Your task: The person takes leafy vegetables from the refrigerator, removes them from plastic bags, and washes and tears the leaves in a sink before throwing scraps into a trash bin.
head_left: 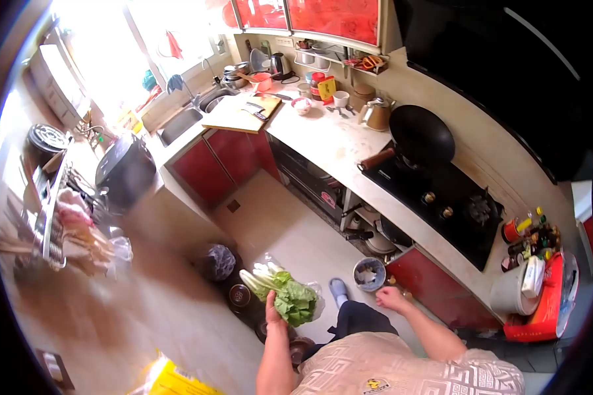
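My left hand (274, 311) is wrapped round a bunch of leafy greens (295, 301) with pale white stems, held in front of my body above the floor. Clear plastic (319, 304) shows along the right side of the leaves. To the right, my right hand (391, 299) hangs with its fingers curled in, and nothing shows in it. Just beyond that hand, a trash bin (369, 274) with a dark liner stands on the floor, apart from the fingers.
A cutting board (242, 112) with a knife lies by the sink (180, 125). Along the right counter is a stove (435, 197) with a wok (422, 135). Dark round jars (240, 295) stand on the floor at left. A red bag (547, 299) sits at far right.
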Demonstrator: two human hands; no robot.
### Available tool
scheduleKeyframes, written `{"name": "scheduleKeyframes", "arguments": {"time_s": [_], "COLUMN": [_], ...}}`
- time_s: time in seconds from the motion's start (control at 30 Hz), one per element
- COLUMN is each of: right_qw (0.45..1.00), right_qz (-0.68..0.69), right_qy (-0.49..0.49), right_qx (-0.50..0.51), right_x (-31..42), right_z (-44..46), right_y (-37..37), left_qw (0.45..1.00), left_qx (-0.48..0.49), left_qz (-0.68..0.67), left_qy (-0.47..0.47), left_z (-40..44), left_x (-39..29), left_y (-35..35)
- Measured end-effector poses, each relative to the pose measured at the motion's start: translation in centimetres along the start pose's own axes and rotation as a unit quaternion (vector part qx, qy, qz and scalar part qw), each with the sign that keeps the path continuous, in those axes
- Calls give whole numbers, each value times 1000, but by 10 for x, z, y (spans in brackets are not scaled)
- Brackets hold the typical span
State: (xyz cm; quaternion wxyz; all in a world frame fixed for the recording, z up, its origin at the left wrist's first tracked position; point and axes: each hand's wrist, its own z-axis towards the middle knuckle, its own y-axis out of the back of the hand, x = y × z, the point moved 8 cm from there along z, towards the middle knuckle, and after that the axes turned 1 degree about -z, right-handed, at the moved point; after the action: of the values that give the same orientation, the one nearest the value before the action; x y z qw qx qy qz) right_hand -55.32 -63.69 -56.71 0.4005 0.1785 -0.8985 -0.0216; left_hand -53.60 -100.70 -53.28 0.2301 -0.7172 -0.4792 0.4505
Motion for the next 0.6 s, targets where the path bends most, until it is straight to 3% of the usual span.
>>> {"name": "scheduleKeyframes", "arguments": {"time_s": [0.1,0.17,0.27,0.3,0.33,0.43,0.5,0.6], "right_qw": [999,995,993,984,962,937,922,938], "right_qz": [7,-17,-44,-148,-252,-334,-372,-344], "right_qy": [31,76,46,65,79,68,108,17], "right_qx": [41,60,95,80,67,74,-6,-43], "right_x": [53,86,141,156,165,209,246,297], "right_z": [81,141,213,240,256,321,364,405], "right_y": [-46,-78,-125,-132,-140,-163,-164,-164], "left_qw": [999,999,996,990,994,996,996,998], "left_qx": [-14,21,-27,-58,-44,-21,-39,-57], "left_qz": [16,-25,34,47,32,7,-6,-23], "left_qy": [-32,14,-84,-118,-94,-88,-84,-29], "left_z": [16,16,54,66,72,106,135,193], "left_x": [-49,-76,-128,-140,-150,-183,-203,-226], "left_y": [-6,-42,-23,-11,-18,-24,-23,23]}}
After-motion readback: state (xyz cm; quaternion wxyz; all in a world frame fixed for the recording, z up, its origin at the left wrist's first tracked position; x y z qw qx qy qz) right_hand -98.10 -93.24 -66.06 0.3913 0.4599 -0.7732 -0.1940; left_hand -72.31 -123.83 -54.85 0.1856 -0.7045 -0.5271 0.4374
